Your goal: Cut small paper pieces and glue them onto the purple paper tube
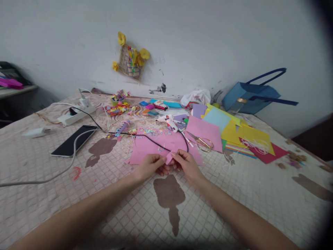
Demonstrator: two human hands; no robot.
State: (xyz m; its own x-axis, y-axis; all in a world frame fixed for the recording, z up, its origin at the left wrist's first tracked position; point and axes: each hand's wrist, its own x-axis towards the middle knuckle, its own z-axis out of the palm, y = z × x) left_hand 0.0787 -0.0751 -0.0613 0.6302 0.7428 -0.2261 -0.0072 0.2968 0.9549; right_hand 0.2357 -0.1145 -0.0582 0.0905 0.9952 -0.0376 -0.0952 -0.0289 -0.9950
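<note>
My left hand (153, 165) and right hand (188, 165) pinch a small pink paper piece (169, 158), thumbs closed against fingers, by the pink sheet (145, 149)'s near edge. I seem to be folding; the next move calls for steady, even pressure.

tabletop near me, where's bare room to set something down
Bare: near left, between the left forearm and the grey cable; near right, between the right forearm and the red sheet. Crowded: beyond the left hand and right hand, where the pink sheet, glue gun, scissors and paper scraps lie close together.
</note>
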